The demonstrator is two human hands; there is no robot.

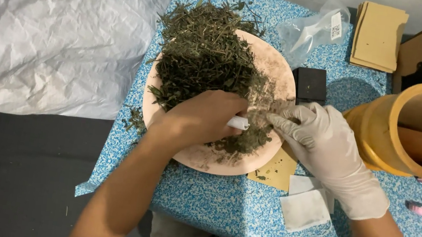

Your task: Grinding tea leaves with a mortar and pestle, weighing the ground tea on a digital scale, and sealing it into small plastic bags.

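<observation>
Dried green herb heap (203, 59) was piled on round pink plate (280, 67), frame centre; small white scoop (238, 122) was gripped by bare left hand (199, 119), thin teabag (264, 107) pinched w/ gloved right hand (324, 144).

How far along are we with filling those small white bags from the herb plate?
Early. Done: nothing visibly filled; flat white fabric sachets lie by the table edge. In hand: the bare left hand holds a small white bag while the white-gloved right hand pinches herbs. Left: a large pile of dried green herbs on the round beige plate.
</observation>
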